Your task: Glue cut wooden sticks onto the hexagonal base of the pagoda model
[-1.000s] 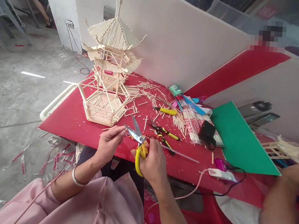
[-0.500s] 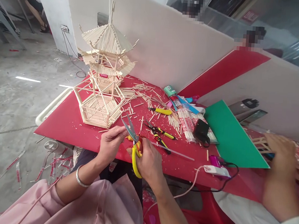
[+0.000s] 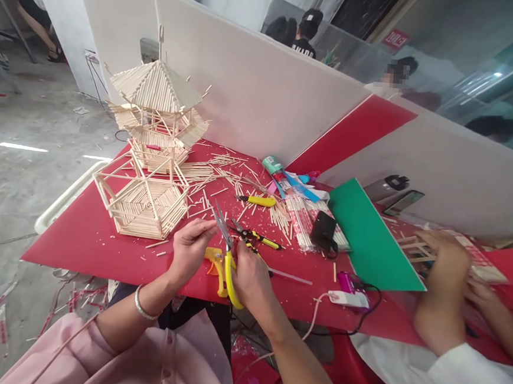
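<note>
My right hand grips yellow-handled scissors over the near edge of the red table, their blades apart and pointing away from me. My left hand sits just left of the blades, its fingertips pinched on a thin stick that I can barely make out. A tall pagoda model built of pale sticks stands at the table's left, a short way beyond my left hand.
Loose sticks litter the middle of the table. Yellow-handled pliers and cutters lie beyond the scissors. A green sheet, a black adapter and a white cable follow to the right. Another person's hands work at the right. White panels wall the back.
The view has swung right and up, so the pagoda sits further left. The scissor handles have spread a little. The other person's hands have moved further onto the table.
</note>
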Demonstrator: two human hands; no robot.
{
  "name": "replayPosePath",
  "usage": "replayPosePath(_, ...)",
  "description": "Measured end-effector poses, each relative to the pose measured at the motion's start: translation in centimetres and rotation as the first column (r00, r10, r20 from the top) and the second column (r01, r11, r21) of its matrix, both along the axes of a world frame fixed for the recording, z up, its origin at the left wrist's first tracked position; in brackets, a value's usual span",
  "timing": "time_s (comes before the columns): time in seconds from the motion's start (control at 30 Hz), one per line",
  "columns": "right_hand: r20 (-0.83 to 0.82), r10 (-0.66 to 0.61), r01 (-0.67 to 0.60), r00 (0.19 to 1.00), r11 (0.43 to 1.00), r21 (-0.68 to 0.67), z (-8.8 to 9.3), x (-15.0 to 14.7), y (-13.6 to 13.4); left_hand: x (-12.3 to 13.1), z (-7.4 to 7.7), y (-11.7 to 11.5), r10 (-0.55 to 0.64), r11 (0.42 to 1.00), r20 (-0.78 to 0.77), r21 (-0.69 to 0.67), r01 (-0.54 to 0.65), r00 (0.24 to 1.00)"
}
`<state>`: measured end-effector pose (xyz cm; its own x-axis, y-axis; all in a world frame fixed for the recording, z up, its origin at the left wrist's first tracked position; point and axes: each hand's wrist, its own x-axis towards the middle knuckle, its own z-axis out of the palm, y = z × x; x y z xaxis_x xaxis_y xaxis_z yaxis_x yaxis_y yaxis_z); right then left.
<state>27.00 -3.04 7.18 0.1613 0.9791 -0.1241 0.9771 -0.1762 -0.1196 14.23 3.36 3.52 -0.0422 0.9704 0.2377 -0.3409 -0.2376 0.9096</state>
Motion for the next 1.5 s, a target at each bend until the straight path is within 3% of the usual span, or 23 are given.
replayPosePath(0.23,-0.026,-0.015,0.013,1.000,0.998,-0.069,0.3,2.9,1.3,2.3,-0.2,1.5,-0.098,0.980,0.056,-0.170,0.107,0.994)
replayPosePath(0.43,-0.036,0.021,-0.021,0.999,1.000,-0.011,0.7,5.0,1.5,1.8,-0.1,3.5,-0.231,0.969,-0.033,-0.103,0.226,0.972)
replayPosePath(0.6,-0.054,0.053,-0.055,0.997,0.998,-0.040,1.3,5.7,1.9,1.4,-0.2,4.3,-0.313,0.950,-0.081,-0.043,0.310,0.946)
replayPosePath(0.77,-0.074,0.022,-0.030,0.997,0.995,-0.096,1.1,5.9,2.2,1.6,-0.3,4.2,-0.315,0.948,-0.089,-0.081,0.308,0.945)
replayPosePath(1.07,-0.080,0.074,-0.079,0.994,0.995,-0.065,0.5,6.5,1.9,1.7,-0.7,4.1,-0.329,0.940,-0.134,-0.143,0.310,0.935)
replayPosePath(1.27,-0.087,0.055,-0.064,0.995,0.992,-0.105,0.7,6.6,2.1,1.7,-0.3,4.0,-0.330,0.936,-0.121,-0.169,0.308,0.936)
replayPosePath(1.5,-0.012,0.011,-0.012,1.000,0.994,-0.109,0.2,6.5,2.3,2.3,-0.1,3.7,-0.337,0.900,-0.034,-0.306,0.311,0.941)
